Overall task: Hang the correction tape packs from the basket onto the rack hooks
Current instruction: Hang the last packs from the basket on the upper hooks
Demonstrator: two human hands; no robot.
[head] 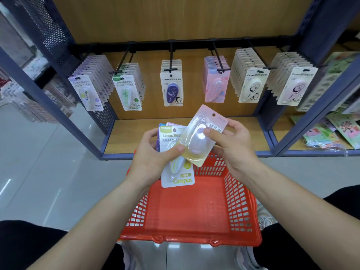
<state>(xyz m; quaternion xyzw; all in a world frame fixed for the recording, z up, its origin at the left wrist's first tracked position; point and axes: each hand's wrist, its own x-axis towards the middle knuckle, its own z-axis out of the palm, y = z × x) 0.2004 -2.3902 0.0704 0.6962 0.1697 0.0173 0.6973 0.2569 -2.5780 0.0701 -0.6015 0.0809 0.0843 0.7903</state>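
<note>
At frame centre our left hand (153, 156) grips a small fan of packs (176, 178); our right hand (236, 147) pinches a pink pack (196, 139) — above the red basket (239, 207), below the rack hooks (171, 55).

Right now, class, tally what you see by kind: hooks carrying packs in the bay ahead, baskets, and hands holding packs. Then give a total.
Loaded hooks: 6
Basket: 1
Hands: 2, left hand on packs, right hand on pink pack
Total: 9
</note>
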